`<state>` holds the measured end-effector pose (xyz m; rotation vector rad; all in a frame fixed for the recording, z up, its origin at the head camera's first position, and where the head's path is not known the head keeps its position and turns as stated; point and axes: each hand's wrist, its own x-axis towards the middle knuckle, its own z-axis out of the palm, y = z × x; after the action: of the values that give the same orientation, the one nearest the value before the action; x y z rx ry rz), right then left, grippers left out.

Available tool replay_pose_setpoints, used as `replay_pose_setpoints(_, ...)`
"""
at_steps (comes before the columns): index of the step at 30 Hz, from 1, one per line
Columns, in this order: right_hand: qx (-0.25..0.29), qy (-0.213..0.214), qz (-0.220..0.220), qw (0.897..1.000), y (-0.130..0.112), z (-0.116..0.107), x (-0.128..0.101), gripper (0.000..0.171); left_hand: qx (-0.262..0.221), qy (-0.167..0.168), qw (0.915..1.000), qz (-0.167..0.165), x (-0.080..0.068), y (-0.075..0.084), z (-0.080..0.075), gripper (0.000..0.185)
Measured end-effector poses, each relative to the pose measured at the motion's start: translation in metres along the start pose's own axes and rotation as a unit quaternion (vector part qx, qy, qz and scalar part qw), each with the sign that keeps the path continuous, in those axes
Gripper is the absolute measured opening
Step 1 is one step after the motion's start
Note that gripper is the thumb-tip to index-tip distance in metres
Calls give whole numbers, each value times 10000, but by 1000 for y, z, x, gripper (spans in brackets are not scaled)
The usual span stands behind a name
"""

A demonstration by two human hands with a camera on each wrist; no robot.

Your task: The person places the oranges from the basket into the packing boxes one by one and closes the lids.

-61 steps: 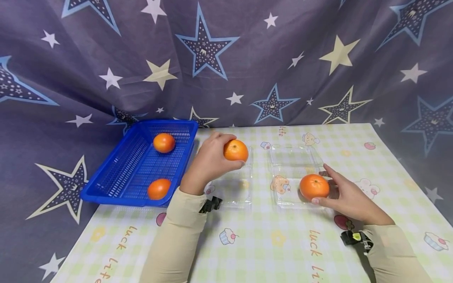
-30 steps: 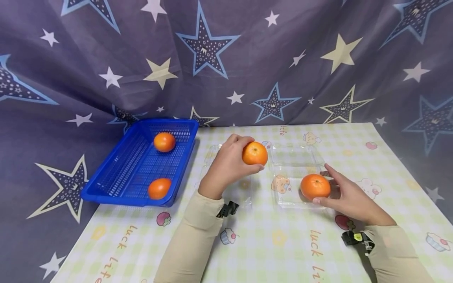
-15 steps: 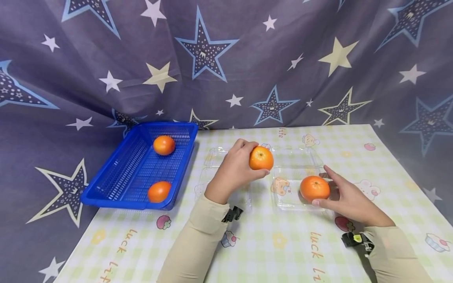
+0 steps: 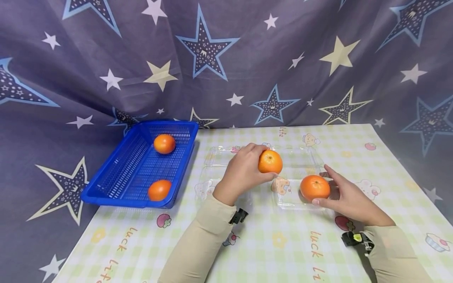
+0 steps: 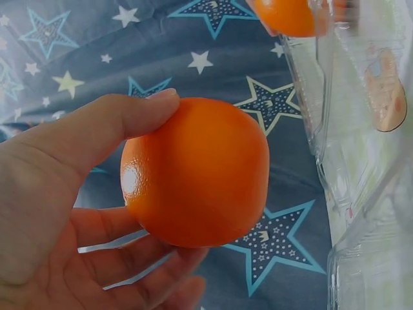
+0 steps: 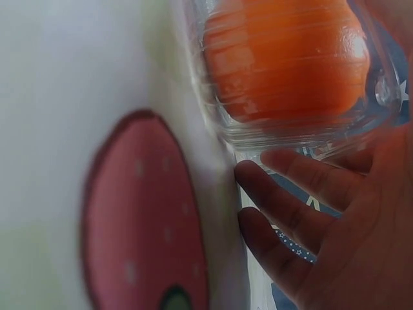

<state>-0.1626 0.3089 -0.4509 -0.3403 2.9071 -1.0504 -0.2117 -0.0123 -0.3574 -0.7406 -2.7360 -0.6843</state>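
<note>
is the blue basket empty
No, two oranges lie in the blue basket on the left of the table.

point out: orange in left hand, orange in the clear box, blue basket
orange in left hand (image 4: 270, 161), head view, middle of its peel
orange in the clear box (image 4: 314, 187), head view, its top
blue basket (image 4: 122, 200), head view, near rim

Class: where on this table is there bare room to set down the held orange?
Free: the clear tray's floor left of its orange; the empty tray beside the blue basket. Crowded: where the right hand steadies the tray; the left hand holds the other orange.
</note>
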Motion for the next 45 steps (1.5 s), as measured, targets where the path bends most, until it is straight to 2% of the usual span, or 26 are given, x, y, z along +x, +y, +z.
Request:
replay_pose_setpoints(7,24,-41,69,10000,-1,1,-2,124,260,1,9995,157,-2,6,6,70)
replay_pose_setpoints(18,26,-36,70,10000,-4,2,-2,123,-107,-213,9983,526,-2,15,20,64)
replay_pose_setpoints(25,-1,-8,40,10000,-4,3,-2,123,-41,-351,9969,703,-4,19,29,61)
replay_pose_setpoints(33,-30,6,31,10000,-5,2,-2,123,126,-358,9956,855,-4,22,39,60)
replay_pose_setpoints(45,15,-19,24,10000,-4,3,-2,121,79,-355,9940,1030,-2,21,51,58)
